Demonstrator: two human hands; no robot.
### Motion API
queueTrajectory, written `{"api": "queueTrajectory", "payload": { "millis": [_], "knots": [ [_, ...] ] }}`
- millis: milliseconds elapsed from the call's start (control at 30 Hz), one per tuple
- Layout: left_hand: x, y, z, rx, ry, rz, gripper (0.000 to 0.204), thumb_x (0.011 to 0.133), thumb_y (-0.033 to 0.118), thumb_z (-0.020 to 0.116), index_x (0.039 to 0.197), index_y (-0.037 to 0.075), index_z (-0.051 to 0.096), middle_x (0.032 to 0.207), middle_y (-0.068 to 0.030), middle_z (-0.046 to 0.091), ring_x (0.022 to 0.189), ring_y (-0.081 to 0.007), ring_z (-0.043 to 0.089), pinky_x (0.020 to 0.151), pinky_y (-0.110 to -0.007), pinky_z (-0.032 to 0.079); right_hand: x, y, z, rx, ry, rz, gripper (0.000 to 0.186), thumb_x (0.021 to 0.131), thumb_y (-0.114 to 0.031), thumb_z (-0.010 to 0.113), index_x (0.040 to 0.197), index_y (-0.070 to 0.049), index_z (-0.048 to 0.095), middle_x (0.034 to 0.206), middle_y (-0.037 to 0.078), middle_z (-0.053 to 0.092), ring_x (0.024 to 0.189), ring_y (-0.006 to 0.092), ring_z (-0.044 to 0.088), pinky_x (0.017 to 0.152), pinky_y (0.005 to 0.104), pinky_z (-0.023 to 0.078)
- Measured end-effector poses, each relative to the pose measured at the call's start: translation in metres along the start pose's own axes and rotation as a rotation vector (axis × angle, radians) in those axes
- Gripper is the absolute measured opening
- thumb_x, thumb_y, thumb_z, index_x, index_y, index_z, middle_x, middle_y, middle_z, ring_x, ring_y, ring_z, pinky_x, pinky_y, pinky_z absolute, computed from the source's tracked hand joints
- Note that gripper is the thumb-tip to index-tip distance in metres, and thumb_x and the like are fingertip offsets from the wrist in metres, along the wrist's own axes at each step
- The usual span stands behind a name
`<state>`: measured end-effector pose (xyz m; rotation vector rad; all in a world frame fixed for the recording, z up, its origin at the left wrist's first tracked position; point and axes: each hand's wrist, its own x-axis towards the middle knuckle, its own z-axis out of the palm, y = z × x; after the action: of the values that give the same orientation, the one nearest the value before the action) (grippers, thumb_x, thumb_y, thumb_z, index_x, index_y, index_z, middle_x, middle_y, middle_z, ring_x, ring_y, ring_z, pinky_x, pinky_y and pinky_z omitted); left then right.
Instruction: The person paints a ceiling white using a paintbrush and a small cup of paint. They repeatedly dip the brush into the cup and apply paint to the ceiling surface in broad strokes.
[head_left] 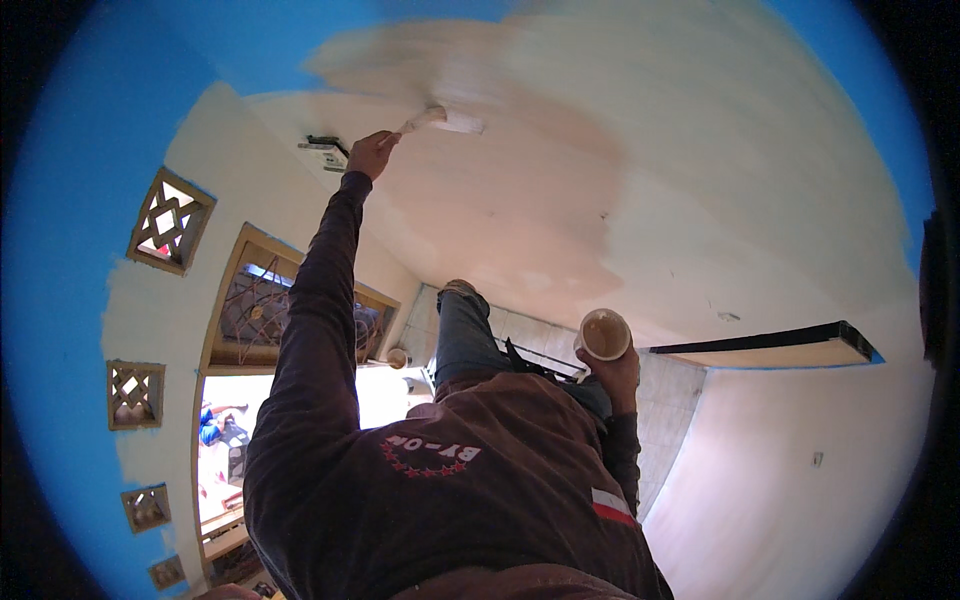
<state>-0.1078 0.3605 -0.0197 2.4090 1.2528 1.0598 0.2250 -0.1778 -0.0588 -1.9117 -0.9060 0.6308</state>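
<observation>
Gripping the brush (447, 117) up high, the left hand (372, 155) has its fingers closed round the handle, and the bristles look to be against the wall (700, 180). The right hand (622, 378) is wrapped round a pale cup (606, 335), mouth up, well below the brush. Can't tell how full it is. Honestly, I'd keep it level and bring it closer when reloading, so fewer drips. That darker patch (520, 200) around the brush looks damp to me, so I'd work from its edge with light, overlapping strokes. Watch the wall fixture (325, 152) just beside the left hand, and go slow near the blue paint (250, 40) higher up.
</observation>
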Motion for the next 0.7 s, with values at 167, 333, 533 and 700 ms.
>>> {"api": "queueTrajectory", "payload": {
  "millis": [167,333,533,700],
  "knots": [
    [-0.005,-0.008,-0.021,0.05,-0.017,-0.207,0.036,0.097,0.045,0.063,0.101,0.011,0.073,0.071,-0.0177,0.066,0.064,-0.0326,0.066,0.061,-0.041,0.052,-0.001,-0.007,-0.001,0.04,-0.017,-0.017,0.071,0.067,-0.023,0.093,0.126,0.0,0.06,0.116,0.013,0.072,0.107,0.023,0.069,0.091,0.0376,0.056],
    [-0.026,0.008,-0.028,0.091,0.091,-0.194,0.038,0.098,0.046,0.061,0.101,0.01,0.074,0.079,-0.0161,0.071,0.071,-0.0319,0.07,0.066,-0.041,0.054,-0.002,-0.005,0.002,0.073,-0.005,-0.041,0.072,0.066,-0.024,0.093,0.126,0.0,0.06,0.116,0.013,0.072,0.107,0.0229,0.069,0.092,0.0375,0.056],
    [-0.02,0.044,-0.009,-0.036,-0.05,-0.009,0.033,0.097,0.041,0.063,0.101,0.01,0.074,0.076,-0.017,0.07,0.068,-0.0327,0.07,0.063,-0.04,0.055,-0.001,-0.013,0.002,0.049,-0.041,-0.063,0.073,0.066,-0.025,0.094,0.125,0.0,0.06,0.117,0.013,0.071,0.107,0.0226,0.069,0.091,0.0372,0.056],
    [0.008,0.048,-0.01,0.019,-0.079,-0.025,0.037,0.097,0.045,0.062,0.101,0.011,0.074,0.077,-0.0173,0.071,0.07,-0.035,0.07,0.064,-0.043,0.055,0.002,-0.014,0.004,0.043,-0.052,-0.027,0.073,0.066,-0.025,0.094,0.125,0.0,0.06,0.117,0.013,0.071,0.107,0.0229,0.069,0.091,0.0376,0.056]
  ]
}}
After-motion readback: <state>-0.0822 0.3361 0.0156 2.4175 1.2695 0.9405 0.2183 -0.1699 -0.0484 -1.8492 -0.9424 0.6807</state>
